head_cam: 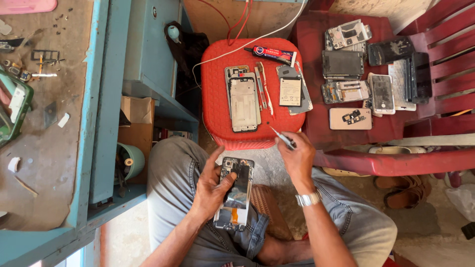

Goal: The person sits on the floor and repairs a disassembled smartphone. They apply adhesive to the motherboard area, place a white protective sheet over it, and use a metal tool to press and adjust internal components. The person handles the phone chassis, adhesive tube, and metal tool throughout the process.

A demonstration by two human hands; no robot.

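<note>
At lower centre the left hand [210,190] clamps an opened phone [236,193] on the lap. Just above, the right hand [297,155] pinches a screwdriver [283,137], its tip over the red stool [217,118]. A firm grip and a square tip would serve best. 2 frames [243,101] and a battery [290,91] lie there; more phones crowd the chair [445,79] at upper right, a workbench [54,163] left.

Bright daylight is hitting a rough concrete floor [267,165]. A blue workbench [99,99] with a dusty brown top is running down the left, a red plastic stool [215,99] is sitting in the middle, and red plastic chairs [445,54] are standing on the right.
</note>
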